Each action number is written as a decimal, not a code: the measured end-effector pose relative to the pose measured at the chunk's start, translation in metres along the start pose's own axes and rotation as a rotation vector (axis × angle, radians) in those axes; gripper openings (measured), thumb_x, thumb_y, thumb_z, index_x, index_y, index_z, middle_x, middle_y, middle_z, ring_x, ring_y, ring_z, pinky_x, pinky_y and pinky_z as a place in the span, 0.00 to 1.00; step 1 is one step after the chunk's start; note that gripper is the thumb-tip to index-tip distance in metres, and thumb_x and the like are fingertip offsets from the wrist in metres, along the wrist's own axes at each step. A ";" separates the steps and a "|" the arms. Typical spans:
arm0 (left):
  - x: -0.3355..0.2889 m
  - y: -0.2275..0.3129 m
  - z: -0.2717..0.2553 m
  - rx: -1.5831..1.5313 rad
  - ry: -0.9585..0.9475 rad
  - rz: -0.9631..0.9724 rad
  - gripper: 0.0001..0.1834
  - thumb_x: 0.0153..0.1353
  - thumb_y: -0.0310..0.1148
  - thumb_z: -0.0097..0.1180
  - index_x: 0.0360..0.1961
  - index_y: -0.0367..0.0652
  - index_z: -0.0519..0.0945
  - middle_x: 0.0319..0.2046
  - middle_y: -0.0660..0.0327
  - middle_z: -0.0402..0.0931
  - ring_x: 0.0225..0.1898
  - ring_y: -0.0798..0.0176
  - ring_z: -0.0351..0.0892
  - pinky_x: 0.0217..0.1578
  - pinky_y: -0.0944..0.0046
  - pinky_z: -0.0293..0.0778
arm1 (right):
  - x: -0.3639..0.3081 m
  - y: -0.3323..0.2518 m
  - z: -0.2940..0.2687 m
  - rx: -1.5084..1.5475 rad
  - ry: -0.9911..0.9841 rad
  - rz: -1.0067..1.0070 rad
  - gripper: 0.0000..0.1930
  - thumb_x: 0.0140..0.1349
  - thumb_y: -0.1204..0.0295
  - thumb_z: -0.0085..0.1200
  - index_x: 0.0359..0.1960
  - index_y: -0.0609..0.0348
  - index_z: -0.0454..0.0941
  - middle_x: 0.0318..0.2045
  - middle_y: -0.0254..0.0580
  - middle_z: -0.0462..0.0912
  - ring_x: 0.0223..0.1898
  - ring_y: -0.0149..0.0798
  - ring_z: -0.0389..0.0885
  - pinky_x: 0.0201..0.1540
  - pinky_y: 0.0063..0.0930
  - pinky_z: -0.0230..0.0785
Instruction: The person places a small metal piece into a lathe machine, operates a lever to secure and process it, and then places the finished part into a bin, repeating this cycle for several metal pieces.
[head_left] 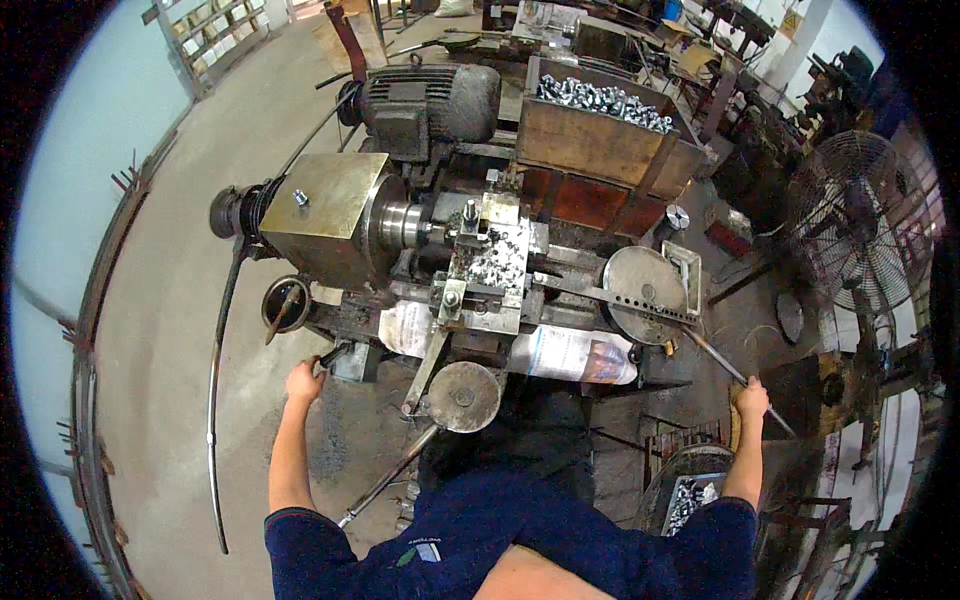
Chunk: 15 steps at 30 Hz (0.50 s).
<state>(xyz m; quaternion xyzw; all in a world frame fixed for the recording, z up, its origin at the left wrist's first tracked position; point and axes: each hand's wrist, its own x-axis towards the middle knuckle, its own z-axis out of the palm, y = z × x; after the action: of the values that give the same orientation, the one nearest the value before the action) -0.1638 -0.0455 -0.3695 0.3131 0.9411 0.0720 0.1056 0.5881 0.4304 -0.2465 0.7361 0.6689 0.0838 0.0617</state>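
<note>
In front of me stands a lathe-like machine with a grey headstock [335,225] and a shiny spindle chuck [402,225]. Metal chips lie over its tool slide [490,262]. My left hand [305,381] is closed around a short dark handle [333,356] at the machine's front left. Out to the right, my right hand [752,399] grips a long metal lever [717,353]. That lever runs up to a large round disc [645,290], beside a perforated bar [622,301]. A smaller round disc [464,397] with its own rod [392,474] sits near my body.
Behind the machine are a ribbed motor [430,100] and a rusty bin [590,140] heaped with small metal parts [600,98]. A caged fan [850,220] stands at the right. Another container of parts [690,500] sits by my right elbow. A long thin pole [213,430] is at left.
</note>
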 end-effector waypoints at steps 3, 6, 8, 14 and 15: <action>-0.020 -0.025 0.003 -0.168 -0.154 -0.130 0.21 0.46 0.39 0.56 0.44 0.46 0.78 0.34 0.50 0.78 0.36 0.51 0.78 0.38 0.56 0.73 | -0.018 -0.001 0.017 0.013 -0.065 -0.002 0.20 0.41 0.61 0.62 0.34 0.61 0.74 0.34 0.52 0.79 0.39 0.51 0.77 0.42 0.41 0.71; -0.057 -0.076 0.025 -0.261 -0.286 -0.167 0.21 0.47 0.38 0.56 0.44 0.43 0.78 0.33 0.49 0.79 0.31 0.55 0.80 0.35 0.59 0.74 | -0.077 -0.007 0.031 0.054 0.007 -0.099 0.17 0.38 0.65 0.59 0.29 0.61 0.74 0.27 0.53 0.79 0.32 0.54 0.78 0.36 0.44 0.71; -0.064 -0.060 0.026 -0.292 -0.385 -0.207 0.21 0.47 0.35 0.57 0.44 0.41 0.77 0.32 0.49 0.79 0.26 0.58 0.81 0.33 0.61 0.75 | -0.123 0.014 0.055 0.115 0.071 -0.153 0.16 0.35 0.65 0.57 0.26 0.60 0.73 0.24 0.54 0.78 0.28 0.56 0.78 0.33 0.45 0.71; -0.074 -0.049 0.029 -0.383 -0.421 -0.262 0.21 0.47 0.30 0.56 0.45 0.36 0.76 0.27 0.50 0.79 0.18 0.63 0.79 0.29 0.64 0.75 | -0.205 -0.046 0.011 0.487 -0.110 -0.172 0.15 0.31 0.66 0.54 0.22 0.63 0.69 0.21 0.58 0.76 0.27 0.61 0.75 0.33 0.48 0.68; -0.069 -0.044 0.028 -0.389 -0.407 -0.238 0.20 0.47 0.29 0.56 0.45 0.36 0.76 0.27 0.50 0.79 0.18 0.62 0.79 0.28 0.64 0.75 | -0.209 -0.047 0.007 0.498 -0.140 -0.124 0.16 0.31 0.67 0.53 0.24 0.63 0.70 0.21 0.59 0.76 0.27 0.61 0.75 0.33 0.48 0.68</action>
<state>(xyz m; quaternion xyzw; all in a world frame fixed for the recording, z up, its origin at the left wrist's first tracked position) -0.1289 -0.1202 -0.3946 0.1825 0.8992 0.1737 0.3577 0.5249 0.2273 -0.2716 0.6901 0.7068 -0.1385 -0.0701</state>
